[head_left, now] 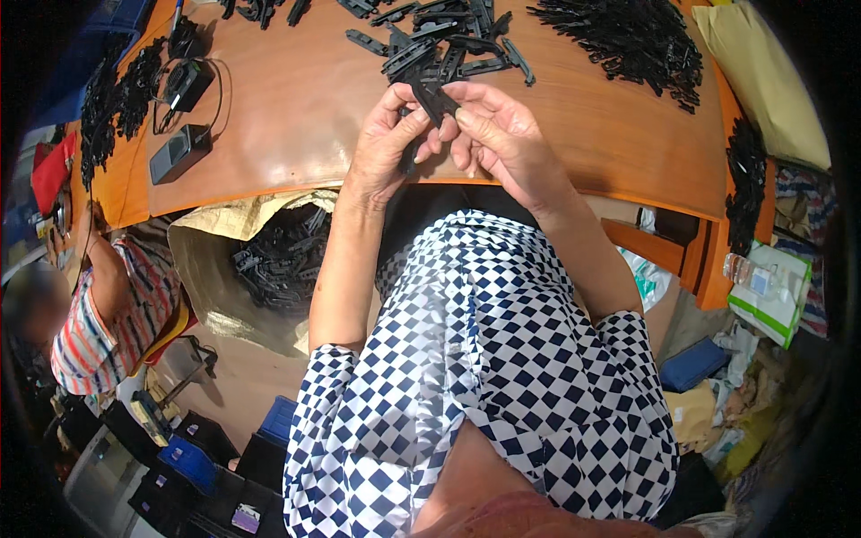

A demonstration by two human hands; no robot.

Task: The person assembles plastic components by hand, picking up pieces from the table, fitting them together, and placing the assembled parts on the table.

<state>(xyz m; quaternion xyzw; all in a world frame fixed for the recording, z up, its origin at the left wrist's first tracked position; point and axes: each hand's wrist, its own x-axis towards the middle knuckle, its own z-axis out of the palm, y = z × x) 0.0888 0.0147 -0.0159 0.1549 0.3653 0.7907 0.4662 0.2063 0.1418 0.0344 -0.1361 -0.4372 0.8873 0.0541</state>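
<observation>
Pinched black plastic piece (430, 99) between left grip (392, 134) and right grip (502, 133) | worked at wooden counter (278, 125) near gold sack (204, 278) | glimpsed purple-white label (247, 518), illegible

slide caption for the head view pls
Left hand and right hand hold a black part over a brown table, a loose pile of dark parts beyond.

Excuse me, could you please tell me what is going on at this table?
Someone in a checkered top is holding a dark plastic piece in the fingers of the left hand and right hand, above the near edge of the wooden table. Just beyond the hands lies a loose pile of dark parts, with a denser black heap to its right. An open sack at lower left holds more.
</observation>
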